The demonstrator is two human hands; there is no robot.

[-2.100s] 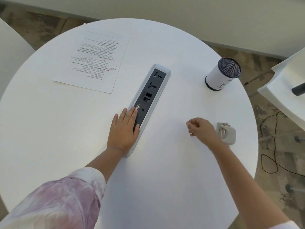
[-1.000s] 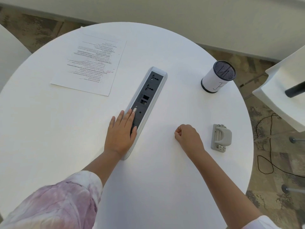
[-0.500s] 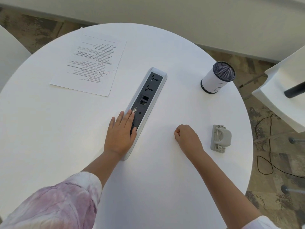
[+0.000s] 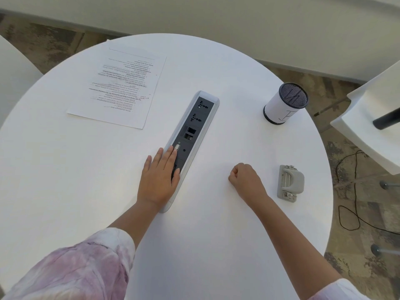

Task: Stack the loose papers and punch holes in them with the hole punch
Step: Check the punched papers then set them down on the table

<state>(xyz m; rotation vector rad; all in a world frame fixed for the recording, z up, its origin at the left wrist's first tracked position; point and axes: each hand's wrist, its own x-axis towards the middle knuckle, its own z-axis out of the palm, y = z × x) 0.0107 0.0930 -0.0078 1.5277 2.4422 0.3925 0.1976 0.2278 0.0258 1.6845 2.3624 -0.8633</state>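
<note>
Printed papers (image 4: 121, 85) with pen marks lie at the far left of the round white table (image 4: 65, 169), their edges roughly aligned. A small grey hole punch (image 4: 290, 183) sits near the table's right edge. My left hand (image 4: 159, 177) lies flat, fingers together, on the near end of the built-in socket strip (image 4: 194, 124), holding nothing. My right hand (image 4: 245, 180) is a closed fist resting on the table, a short gap left of the hole punch and not touching it.
A white cylinder with a dark mesh top (image 4: 285, 103) stands at the back right. A white chair (image 4: 372, 118) is beside the table on the right, with black cables (image 4: 355, 191) on the floor. Another white seat (image 4: 13, 83) is at the far left.
Two seconds ago my right fist was right beside the hole punch; it has drawn left, away from it. My left hand has stayed on the socket strip.
</note>
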